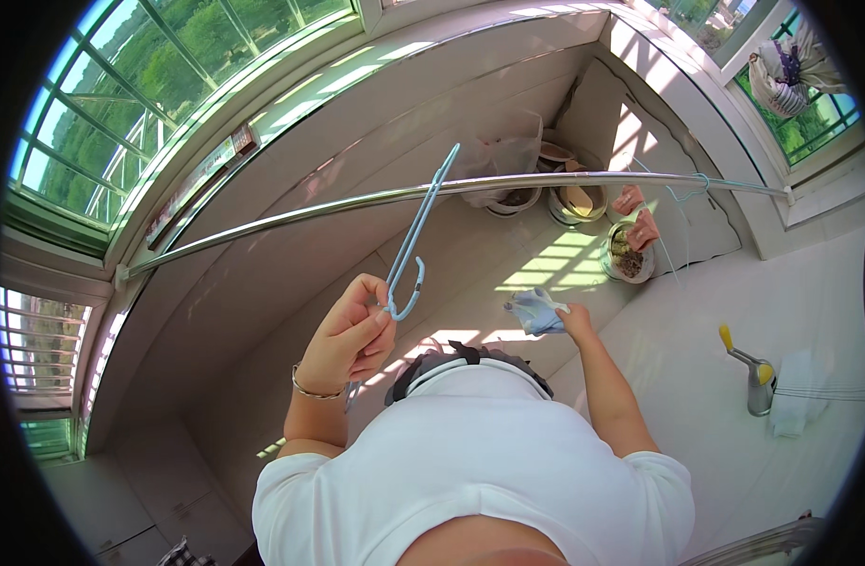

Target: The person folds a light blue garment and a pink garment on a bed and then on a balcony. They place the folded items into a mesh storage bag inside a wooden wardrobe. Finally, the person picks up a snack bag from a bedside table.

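Observation:
My left hand [355, 330] is raised in front of me, its fingers pinched on a light blue clothes hanger [418, 222] near the hook. The hanger's long arm points up and away, and its tip overlaps the metal rail in view. Lower and to the right, my right hand [574, 321] grips a crumpled light blue and white cloth [536, 311] by one edge. The cloth hangs bunched; what kind of garment it is I cannot tell. Hanger and cloth are apart.
A metal rail [357, 200] spans the balcony. Another blue hanger [689, 193] hangs at its right, beside pink cloth pieces [643, 229]. Beyond stand pots [576, 203] and a bucket [629, 257]. A yellow-handled metal device [759, 377] is at right. Windows [168, 71] line the left.

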Tool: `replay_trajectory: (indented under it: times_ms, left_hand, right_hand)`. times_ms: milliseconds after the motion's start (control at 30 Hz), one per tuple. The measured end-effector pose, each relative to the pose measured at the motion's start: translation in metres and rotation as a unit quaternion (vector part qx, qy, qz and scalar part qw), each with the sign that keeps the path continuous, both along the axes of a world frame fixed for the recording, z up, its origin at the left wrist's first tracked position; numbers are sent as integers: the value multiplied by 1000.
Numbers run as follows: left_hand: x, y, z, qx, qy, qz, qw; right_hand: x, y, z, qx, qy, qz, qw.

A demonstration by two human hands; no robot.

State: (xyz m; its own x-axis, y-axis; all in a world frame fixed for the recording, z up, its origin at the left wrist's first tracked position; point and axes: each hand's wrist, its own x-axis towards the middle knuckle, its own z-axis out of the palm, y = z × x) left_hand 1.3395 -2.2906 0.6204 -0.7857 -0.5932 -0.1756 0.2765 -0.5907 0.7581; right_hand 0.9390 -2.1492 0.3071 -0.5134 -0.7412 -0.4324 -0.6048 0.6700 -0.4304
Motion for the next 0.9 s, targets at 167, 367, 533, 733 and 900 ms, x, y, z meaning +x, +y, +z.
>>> replay_trajectory:
  times_ms: [167,367,533,733,900]
  left_hand:
    - [24,4,1,38,25,36,998]
    - [12,-21,-35,74,-80,50,993]
    - [-4,-56,-59,14,-87,173,981]
    - [-15,-89,-108,21,-57,273,960]
    - [-5,-91,-149,-76,-172,317,929]
  right_hand:
    - [10,-2,-5,-40,25,-23,999]
    - [21,-14,-5,-2,19,39,999]
    - [24,-16,1,7,-4,27,1000]
    - [29,-12,-14,-56,-4,30,998]
    - [24,-25,8,-88,1,72,994]
